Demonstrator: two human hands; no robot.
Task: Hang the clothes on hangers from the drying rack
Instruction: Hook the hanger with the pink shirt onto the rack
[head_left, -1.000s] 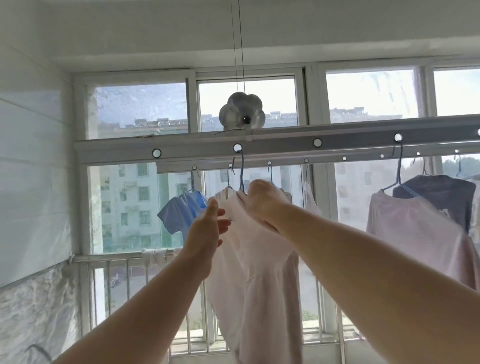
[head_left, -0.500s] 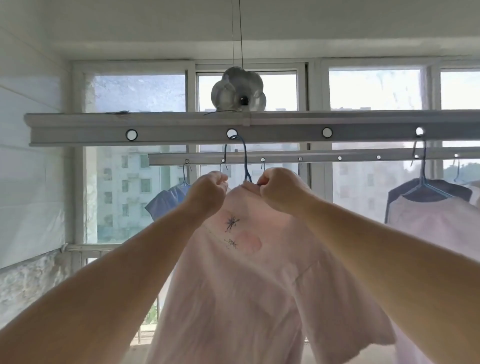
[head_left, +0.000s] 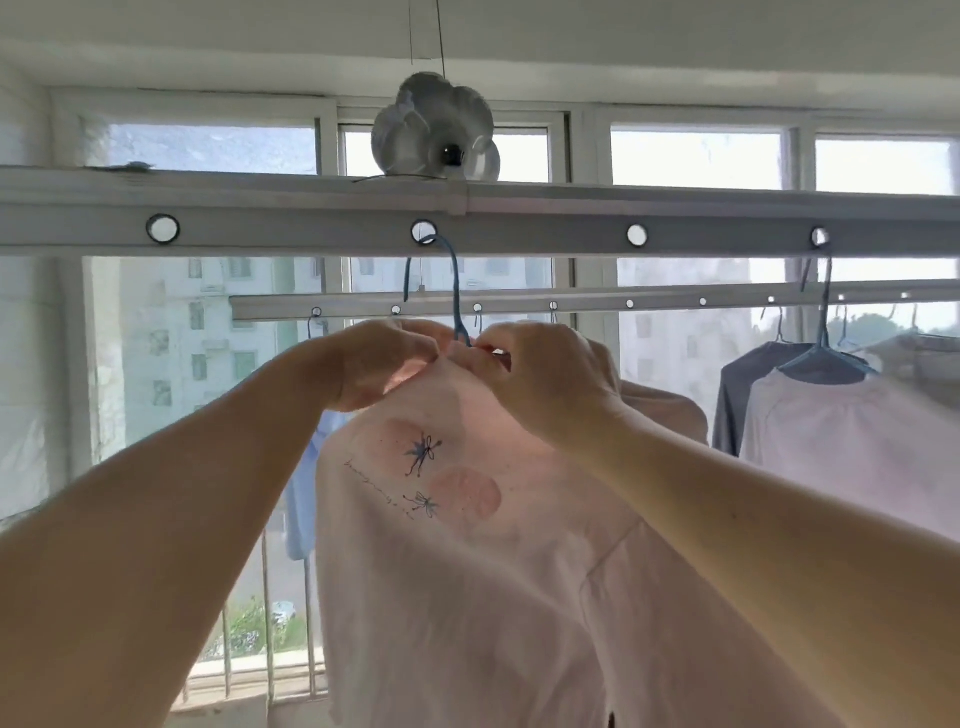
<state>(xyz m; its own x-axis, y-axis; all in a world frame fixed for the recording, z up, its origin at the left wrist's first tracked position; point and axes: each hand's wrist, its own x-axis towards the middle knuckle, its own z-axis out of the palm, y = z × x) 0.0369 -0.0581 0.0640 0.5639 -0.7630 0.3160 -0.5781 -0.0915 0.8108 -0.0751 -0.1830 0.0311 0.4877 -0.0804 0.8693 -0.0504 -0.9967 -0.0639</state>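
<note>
Pink shirt (head_left: 467, 571) on blue hanger (head_left: 456, 291); left hand (head_left: 384, 364) and right hand (head_left: 545, 379) fingers pinch its collar

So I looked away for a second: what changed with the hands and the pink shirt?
The left hand, open beside the pink shirt a second ago, now grips its collar opposite the right hand. The shirt turned print-side toward the camera. The blue hanger stays hooked in the rail.

- The T-shirt (head_left: 467, 597) under my fingers (head_left: 400, 358) is pale pink, printed with blue dragonflies and darker pink circles.
- The hanger hook (head_left: 456, 291) rising between my fingers is blue.
- Beyond my right fingers hang a grey-blue shirt (head_left: 737, 400) and a pale lilac one (head_left: 841, 431).
</note>
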